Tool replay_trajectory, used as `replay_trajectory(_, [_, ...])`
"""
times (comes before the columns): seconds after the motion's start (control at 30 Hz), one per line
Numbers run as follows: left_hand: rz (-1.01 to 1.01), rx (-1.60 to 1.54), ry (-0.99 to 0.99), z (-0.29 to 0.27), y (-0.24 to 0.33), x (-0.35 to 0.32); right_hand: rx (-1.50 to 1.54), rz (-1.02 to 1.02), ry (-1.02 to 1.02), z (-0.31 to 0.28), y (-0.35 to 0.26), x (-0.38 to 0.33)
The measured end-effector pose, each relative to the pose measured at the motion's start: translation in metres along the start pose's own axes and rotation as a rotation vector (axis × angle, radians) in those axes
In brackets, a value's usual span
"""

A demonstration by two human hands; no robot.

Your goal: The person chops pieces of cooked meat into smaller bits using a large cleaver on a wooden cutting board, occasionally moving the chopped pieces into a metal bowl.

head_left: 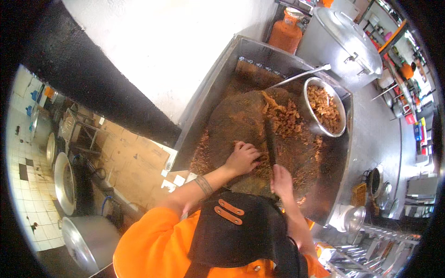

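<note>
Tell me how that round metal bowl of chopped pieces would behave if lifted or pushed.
The metal bowl would probably feel stiff, given its shiny wall. It is likely heavy, being well filled with chopped pieces. Those look loose, so tilting might spill some.

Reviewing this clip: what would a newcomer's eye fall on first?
The bright orange shirt at the lower edge likely stands out first. Near the centre, the right hand holds a long dark blade, with the left hand to its left. Toward the upper right sits a metal bowl of brown pieces, a large lidded pot beyond it.
</note>
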State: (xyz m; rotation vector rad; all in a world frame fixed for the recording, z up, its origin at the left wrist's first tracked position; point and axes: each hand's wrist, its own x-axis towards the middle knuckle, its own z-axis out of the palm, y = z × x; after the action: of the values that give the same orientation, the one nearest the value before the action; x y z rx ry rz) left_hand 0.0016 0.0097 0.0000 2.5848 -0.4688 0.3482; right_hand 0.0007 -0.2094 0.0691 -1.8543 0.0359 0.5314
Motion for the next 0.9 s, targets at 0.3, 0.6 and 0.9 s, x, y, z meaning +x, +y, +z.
replay_trajectory(0.3, [-0.040,-0.087,0.082,-0.002,-0.002,-0.004,0.037,-0.190,0.040,0.003,-0.045,-0.021])
replay_trajectory(0.6, [-0.006,-0.036,0.104,0.002,-0.004,0.000,0.005,0.154,-0.097,0.007,-0.007,0.007])
replay_trajectory(0.9, [0.024,-0.052,0.086,-0.001,-0.002,-0.005,0.002,0.037,-0.060,0.015,0.006,0.004])
